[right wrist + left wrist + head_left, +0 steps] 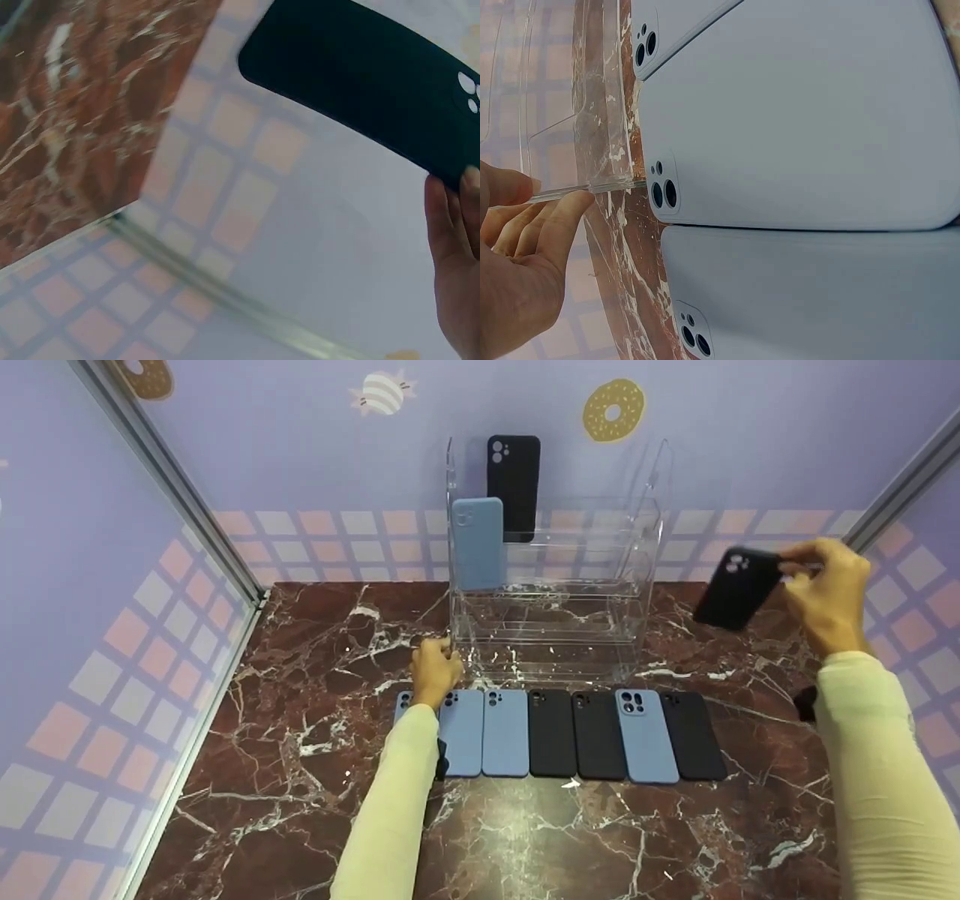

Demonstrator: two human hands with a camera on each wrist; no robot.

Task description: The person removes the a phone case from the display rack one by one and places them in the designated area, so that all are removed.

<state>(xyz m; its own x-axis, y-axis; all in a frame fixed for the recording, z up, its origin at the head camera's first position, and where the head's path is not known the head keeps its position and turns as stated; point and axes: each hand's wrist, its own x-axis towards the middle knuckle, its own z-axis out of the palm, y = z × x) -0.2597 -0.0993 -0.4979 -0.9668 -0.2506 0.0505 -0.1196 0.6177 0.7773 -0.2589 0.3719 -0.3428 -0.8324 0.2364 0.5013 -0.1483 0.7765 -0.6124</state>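
Note:
My right hand pinches a black phone case by its upper right edge, held in the air to the right of a clear tiered display rack. In the right wrist view that black case hangs from the thumb and fingertips. The left hand is at the rack's lower left corner. Seen from the left wrist, its thumb and fingers grip the edge of the rack's clear side panel. On the rack stand a black phone case, on an upper tier, and a light blue phone case in front of it.
A row of several phone cases lies in front of the rack, among them a blue one, a black one and a larger blue one. They rest on a dark red marbled table. Patterned purple walls enclose the back and sides.

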